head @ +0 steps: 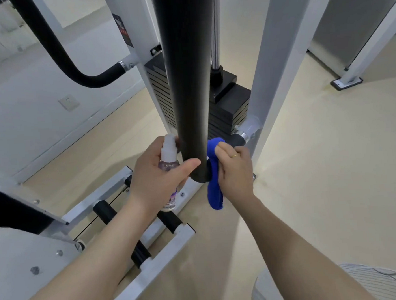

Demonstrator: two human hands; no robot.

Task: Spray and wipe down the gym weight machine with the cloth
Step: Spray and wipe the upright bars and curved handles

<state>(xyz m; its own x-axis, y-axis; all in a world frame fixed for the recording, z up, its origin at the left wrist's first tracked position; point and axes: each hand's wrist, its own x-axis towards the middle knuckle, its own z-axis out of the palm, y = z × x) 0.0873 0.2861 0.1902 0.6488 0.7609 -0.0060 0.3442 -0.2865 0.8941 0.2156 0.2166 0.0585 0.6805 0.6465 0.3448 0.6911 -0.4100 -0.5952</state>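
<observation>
A dark label point(122, 30) is showing on the white frame upright point(138, 36), its print too blurred to read, and the clear spray bottle point(168, 156) is carrying a purplish label, also unreadable. The left hand point(158, 175) is gripping that bottle, hiding most of it; clear liquid is showing at its base. The right hand point(234, 168) is clutching the blue cloth point(215, 188), pressing it against the lower end of the black padded roller point(189, 86). The weight stack point(229, 111) is sitting half hidden behind the roller.

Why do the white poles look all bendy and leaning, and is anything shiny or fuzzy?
Head view: the wide-angle lens bows the white frame posts outward near the edges; the chrome rod catches a bright glare streak; the black padded roller shows only a dull sheen; soft arm shadows fall on the floor; the spray bottle looks slightly blurred.
</observation>
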